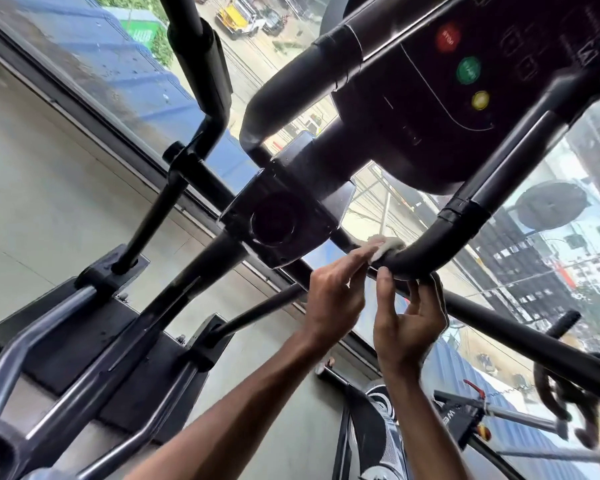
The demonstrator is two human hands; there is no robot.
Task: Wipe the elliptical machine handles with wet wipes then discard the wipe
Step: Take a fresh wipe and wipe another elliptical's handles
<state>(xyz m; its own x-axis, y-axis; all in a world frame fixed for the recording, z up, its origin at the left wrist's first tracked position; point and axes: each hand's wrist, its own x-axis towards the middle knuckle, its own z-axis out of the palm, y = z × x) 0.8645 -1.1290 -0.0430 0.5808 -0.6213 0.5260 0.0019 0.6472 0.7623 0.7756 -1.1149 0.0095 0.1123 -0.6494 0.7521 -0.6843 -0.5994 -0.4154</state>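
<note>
Red button (448, 36), console at 1 o'clock: "STOP", upside down.
Green button (468, 70), just below red: white lettering, too blurred to read.
Yellow button (480, 100): no legible text.
Green sign (142, 33) outside, 11 o'clock: unreadable.

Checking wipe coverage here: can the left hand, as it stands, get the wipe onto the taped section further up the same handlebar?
Probably yes. The left hand presses the wipe on the handlebar just below the taped section. Bare bar lies between; the right hand sits lower.

Grey floor (42, 188), black elliptical base (84, 327) standing on it, beside the window
</note>
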